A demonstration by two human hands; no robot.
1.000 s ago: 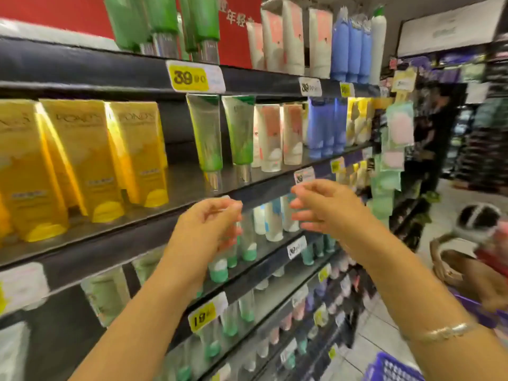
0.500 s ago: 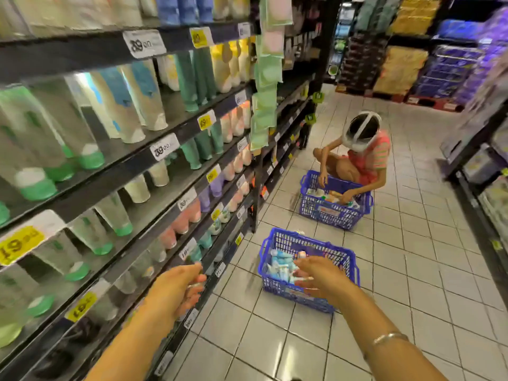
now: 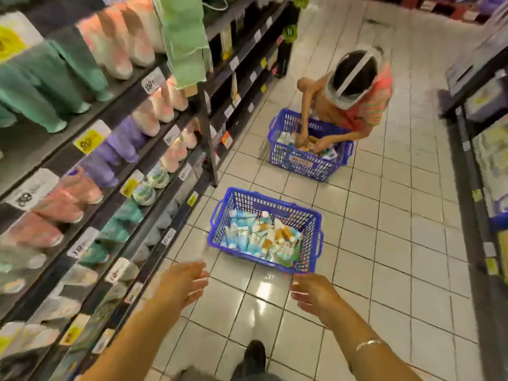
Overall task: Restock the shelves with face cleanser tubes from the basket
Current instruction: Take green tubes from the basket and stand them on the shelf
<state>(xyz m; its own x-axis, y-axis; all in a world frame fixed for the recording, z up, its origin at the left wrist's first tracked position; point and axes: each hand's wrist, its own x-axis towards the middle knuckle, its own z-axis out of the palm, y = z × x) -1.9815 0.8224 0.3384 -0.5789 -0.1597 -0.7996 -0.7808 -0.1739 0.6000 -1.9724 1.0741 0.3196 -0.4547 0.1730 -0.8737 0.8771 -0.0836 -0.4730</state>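
Observation:
A blue plastic basket (image 3: 310,215) stands on the tiled floor ahead of me, holding several face cleanser tubes (image 3: 258,237) in pale blue, white and orange. Both my hands hang above the floor just short of its near edge. My left hand (image 3: 184,284) has relaxed fingers and holds nothing. So does my right hand (image 3: 313,294), whose wrist carries a bracelet. The shelves (image 3: 115,166) on my left carry rows of tubes in green, pink, purple and white, blurred by motion.
A crouching person (image 3: 354,92) reaches into a second blue basket (image 3: 308,163) farther down the aisle. Another shelf unit (image 3: 483,133) lines the right side. Green cloths (image 3: 187,42) hang from the left shelving. My shoe (image 3: 254,353) shows below.
My view has swung down from the shelf to the floor. Both hands have left the shelf and dropped toward the near basket, still holding nothing.

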